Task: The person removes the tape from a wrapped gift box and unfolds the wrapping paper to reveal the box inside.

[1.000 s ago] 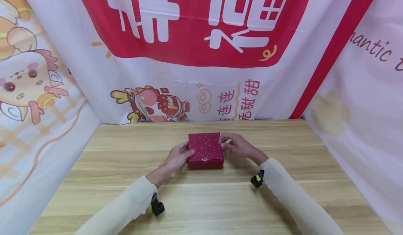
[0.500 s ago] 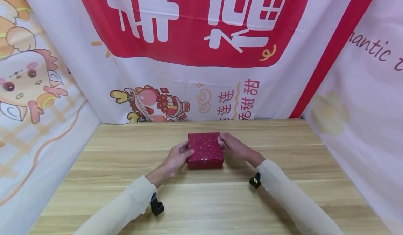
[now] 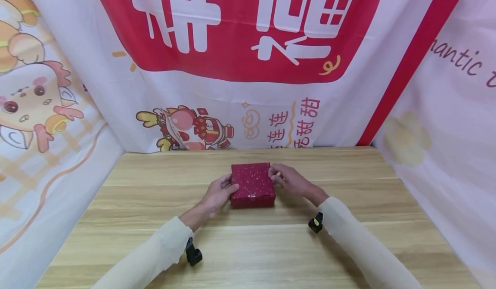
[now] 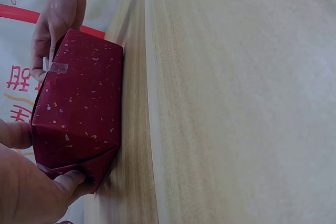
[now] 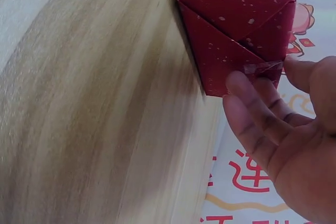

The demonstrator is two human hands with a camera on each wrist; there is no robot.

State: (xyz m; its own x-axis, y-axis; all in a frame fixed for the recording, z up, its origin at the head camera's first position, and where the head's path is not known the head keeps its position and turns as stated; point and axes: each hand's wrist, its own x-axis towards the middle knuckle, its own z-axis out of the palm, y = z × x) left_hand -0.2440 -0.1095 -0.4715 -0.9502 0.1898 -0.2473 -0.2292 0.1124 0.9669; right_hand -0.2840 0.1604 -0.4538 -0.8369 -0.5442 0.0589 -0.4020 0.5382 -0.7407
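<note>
A wrapped gift box (image 3: 252, 181), dark red with pale flecks, rests on the wooden table. My left hand (image 3: 216, 197) grips its left end, thumb on the top edge; in the left wrist view the fingers of that hand (image 4: 37, 174) lie against the folded end flap. At the opposite end is my right hand (image 3: 290, 180). Its thumb touches the top edge, and its loosely bent fingertips (image 5: 239, 83) lie against the folded end. A strip of clear tape (image 5: 257, 68) crosses there. Another piece of tape (image 4: 56, 67) spans the near top edge.
The wooden table (image 3: 248, 250) ends at a printed cloth backdrop (image 3: 248, 69) behind the box. Printed cloths also hang at the left and right. Black wrist cameras sit under both cream sleeves.
The right fingers bunched up at the box's right edge half a second ago and have since loosened, the hand shifting slightly. The box and left hand stay in place.
</note>
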